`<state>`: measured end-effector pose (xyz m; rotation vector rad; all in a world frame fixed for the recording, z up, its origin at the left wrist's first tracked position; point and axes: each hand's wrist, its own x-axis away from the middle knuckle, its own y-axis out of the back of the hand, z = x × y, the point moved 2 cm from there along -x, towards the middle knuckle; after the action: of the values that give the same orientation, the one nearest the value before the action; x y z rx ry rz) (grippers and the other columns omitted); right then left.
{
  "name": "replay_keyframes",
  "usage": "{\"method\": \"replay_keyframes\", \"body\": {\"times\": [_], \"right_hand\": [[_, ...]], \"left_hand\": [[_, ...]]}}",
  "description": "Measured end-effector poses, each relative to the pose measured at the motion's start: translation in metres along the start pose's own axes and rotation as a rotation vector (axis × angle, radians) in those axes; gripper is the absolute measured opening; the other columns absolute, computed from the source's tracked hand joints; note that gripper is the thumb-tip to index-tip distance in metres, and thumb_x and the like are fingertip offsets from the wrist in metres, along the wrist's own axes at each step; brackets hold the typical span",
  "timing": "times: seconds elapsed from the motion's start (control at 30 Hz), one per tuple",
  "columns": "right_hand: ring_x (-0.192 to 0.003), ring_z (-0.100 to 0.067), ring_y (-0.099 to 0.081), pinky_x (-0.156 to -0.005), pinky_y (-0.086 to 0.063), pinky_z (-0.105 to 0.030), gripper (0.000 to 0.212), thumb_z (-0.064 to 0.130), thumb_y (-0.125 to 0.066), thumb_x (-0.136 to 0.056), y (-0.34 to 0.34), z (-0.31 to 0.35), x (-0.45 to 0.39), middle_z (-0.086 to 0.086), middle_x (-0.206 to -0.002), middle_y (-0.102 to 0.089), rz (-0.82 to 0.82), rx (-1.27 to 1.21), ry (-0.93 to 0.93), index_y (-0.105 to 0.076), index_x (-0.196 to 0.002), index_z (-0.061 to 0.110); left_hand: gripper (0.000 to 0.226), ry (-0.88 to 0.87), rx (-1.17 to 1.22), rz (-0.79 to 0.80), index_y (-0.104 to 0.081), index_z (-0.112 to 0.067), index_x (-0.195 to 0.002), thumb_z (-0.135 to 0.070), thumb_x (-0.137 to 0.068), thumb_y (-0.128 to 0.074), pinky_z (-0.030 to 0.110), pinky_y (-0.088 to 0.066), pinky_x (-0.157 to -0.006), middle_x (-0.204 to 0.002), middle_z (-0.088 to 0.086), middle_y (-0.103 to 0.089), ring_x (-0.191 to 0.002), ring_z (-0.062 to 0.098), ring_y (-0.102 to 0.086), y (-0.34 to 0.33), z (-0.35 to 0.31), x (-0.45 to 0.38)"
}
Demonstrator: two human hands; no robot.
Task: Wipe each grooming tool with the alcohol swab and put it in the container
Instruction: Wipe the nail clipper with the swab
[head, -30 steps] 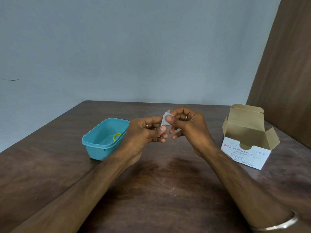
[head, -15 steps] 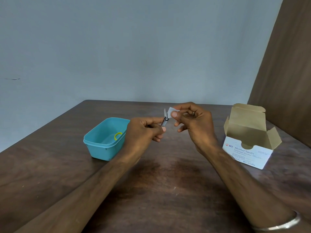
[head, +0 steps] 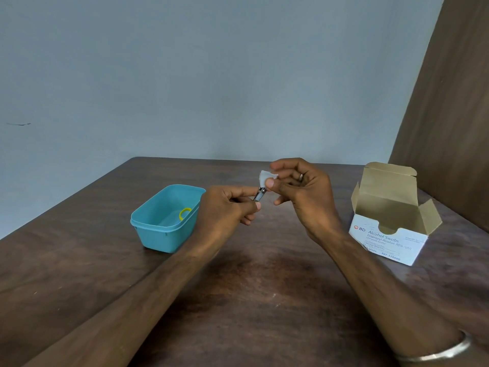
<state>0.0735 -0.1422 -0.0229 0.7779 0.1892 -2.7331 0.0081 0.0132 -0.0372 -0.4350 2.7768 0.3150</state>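
My left hand point(head: 227, 210) grips a small metal nail clipper point(head: 259, 194), whose tip points up and to the right. My right hand point(head: 299, 192) pinches a white alcohol swab point(head: 266, 177) between thumb and forefinger, right at the clipper's upper end. Both hands hover above the middle of the dark wooden table point(head: 251, 300). To the left stands the teal plastic container point(head: 164, 221), open, with a yellow-handled item point(head: 185, 213) lying inside it, partly hidden by the rim.
An open white cardboard box of alcohol swabs point(head: 389, 231) stands on the table at the right, flaps up. A brown wooden panel point(head: 449, 128) rises behind it. A pale blue wall runs along the table's far edge.
The two hands have drawn slightly apart. The swab slid up off the clipper's body to its tip, so the metal clipper now shows between the hands.
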Motion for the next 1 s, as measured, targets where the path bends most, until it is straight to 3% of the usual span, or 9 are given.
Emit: {"method": "replay_keyframes", "body": {"times": [0.33,0.47,0.67,0.9,1.0], "right_hand": [[-0.077,-0.014,-0.069,-0.059,-0.058,-0.035,0.027,-0.001,-0.077,-0.08,-0.0001,0.0002,0.0006,-0.004,-0.085,-0.07,0.018,0.036,0.019,-0.071,-0.103,0.013],[-0.073,-0.009,-0.066,-0.059,-0.058,-0.035,0.029,-0.001,-0.076,-0.081,-0.0006,0.0003,-0.0001,0.01,-0.072,-0.068,0.022,0.044,0.015,-0.07,-0.105,0.014],[-0.077,-0.017,-0.068,-0.06,-0.058,-0.037,0.03,0.0,-0.077,-0.081,-0.0002,-0.0006,0.0003,0.003,-0.073,-0.07,0.033,0.058,0.008,-0.07,-0.106,0.015],[-0.074,-0.01,-0.066,-0.059,-0.055,-0.038,0.031,0.002,-0.077,-0.082,0.0001,-0.0001,0.0005,0.01,-0.068,-0.068,0.023,0.073,0.004,-0.069,-0.109,0.015],[-0.076,-0.016,-0.066,-0.06,-0.055,-0.039,0.032,0.002,-0.077,-0.082,0.0,-0.0002,0.0006,0.007,-0.069,-0.068,0.027,0.077,0.002,-0.069,-0.109,0.016]], "left_hand": [[0.027,-0.017,-0.051,0.019,-0.073,-0.011,-0.107,-0.004,-0.081,-0.074,0.029,-0.06,-0.065,-0.074,0.005,-0.075,-0.066,0.019,-0.071,-0.0004,-0.0012,0.0019],[0.026,-0.01,-0.055,0.006,-0.073,-0.011,-0.107,-0.004,-0.081,-0.074,0.028,-0.061,-0.064,-0.074,0.005,-0.074,-0.065,0.019,-0.07,-0.0003,-0.0016,0.0016],[0.027,0.004,-0.05,-0.003,-0.074,-0.012,-0.106,-0.004,-0.081,-0.075,0.029,-0.061,-0.064,-0.073,0.007,-0.074,-0.064,0.018,-0.07,-0.0005,-0.0026,0.0009],[0.026,0.0,-0.07,0.012,-0.074,-0.012,-0.106,-0.004,-0.081,-0.075,0.03,-0.061,-0.064,-0.073,0.006,-0.074,-0.064,0.018,-0.07,-0.0002,-0.0034,0.0017],[0.026,0.0,-0.077,0.025,-0.074,-0.012,-0.106,-0.003,-0.081,-0.075,0.029,-0.061,-0.063,-0.073,0.006,-0.074,-0.063,0.017,-0.069,-0.0006,-0.0033,0.0028]]}}
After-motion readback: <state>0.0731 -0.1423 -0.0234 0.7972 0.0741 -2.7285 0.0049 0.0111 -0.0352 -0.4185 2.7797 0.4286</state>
